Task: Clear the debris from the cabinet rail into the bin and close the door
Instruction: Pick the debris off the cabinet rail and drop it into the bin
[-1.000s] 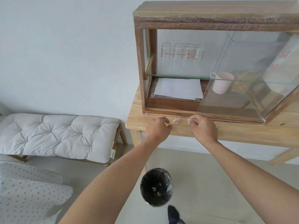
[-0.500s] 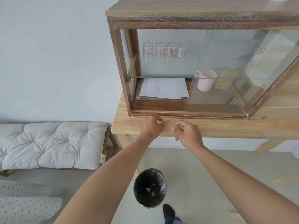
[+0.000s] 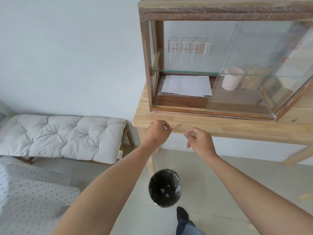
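A wooden cabinet point(image 3: 146, 61) with sliding glass doors stands on a pale wooden table point(image 3: 237, 128). Its glass door point(image 3: 254, 68) is slid to the right, leaving the left half open above the bottom rail point(image 3: 183, 110). A small pile of pale debris point(image 3: 175, 125) lies at the table's front edge. My left hand point(image 3: 158, 132) pinches bits of that debris beside the pile. My right hand point(image 3: 199, 141) is off the table edge, pinching a small piece of debris point(image 3: 185, 133). A black-lined bin point(image 3: 164, 188) stands on the floor below, with scraps in it.
Inside the cabinet are several glasses point(image 3: 190, 46), a paper stack point(image 3: 186, 85) and a pink mug point(image 3: 231, 78). A cushioned bench point(image 3: 62, 136) stands at the left wall, a dotted cushion point(image 3: 30, 200) nearer me. My socked foot point(image 3: 182, 216) is beside the bin.
My right hand has drawn back from the table edge toward me with a scrap pinched in it. My left hand has closed on the debris pile. The view shifted left.
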{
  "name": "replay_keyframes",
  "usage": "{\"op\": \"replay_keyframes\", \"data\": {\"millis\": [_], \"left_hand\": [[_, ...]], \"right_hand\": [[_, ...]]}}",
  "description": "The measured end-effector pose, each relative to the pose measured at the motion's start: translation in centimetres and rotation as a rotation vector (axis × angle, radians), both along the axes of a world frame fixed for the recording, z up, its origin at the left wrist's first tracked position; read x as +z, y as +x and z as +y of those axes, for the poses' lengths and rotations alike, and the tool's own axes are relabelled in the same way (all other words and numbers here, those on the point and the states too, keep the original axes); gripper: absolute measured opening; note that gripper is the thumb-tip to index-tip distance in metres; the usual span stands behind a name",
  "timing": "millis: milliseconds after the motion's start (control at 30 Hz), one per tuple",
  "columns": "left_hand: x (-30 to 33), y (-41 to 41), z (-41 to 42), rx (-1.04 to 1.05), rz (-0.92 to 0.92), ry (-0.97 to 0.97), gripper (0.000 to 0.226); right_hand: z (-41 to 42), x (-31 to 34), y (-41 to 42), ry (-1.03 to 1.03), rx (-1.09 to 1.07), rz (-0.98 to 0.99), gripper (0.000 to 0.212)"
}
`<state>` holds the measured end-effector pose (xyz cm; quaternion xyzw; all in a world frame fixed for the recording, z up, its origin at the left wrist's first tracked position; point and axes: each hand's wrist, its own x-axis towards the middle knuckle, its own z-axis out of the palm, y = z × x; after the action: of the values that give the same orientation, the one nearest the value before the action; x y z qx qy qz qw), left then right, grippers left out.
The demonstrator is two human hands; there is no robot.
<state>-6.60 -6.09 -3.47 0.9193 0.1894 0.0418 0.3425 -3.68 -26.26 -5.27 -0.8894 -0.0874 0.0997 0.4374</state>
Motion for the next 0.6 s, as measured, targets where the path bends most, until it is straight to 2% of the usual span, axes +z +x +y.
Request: {"op": "replay_keyframes", "data": {"millis": [200, 600], "left_hand": [[-1.2, -4.5, 1.2, 0.029, 0.049, -0.002, 0.006], [-7.8, -9.4, 1.5, 0.121, 0.213, -0.041, 0.015]], "right_hand": [[0.9, -1.1, -2.7, -0.008, 0.054, 0.027, 0.016], [1.4, -6.6, -5.3, -0.111, 0.160, 0.131, 0.015]]}}
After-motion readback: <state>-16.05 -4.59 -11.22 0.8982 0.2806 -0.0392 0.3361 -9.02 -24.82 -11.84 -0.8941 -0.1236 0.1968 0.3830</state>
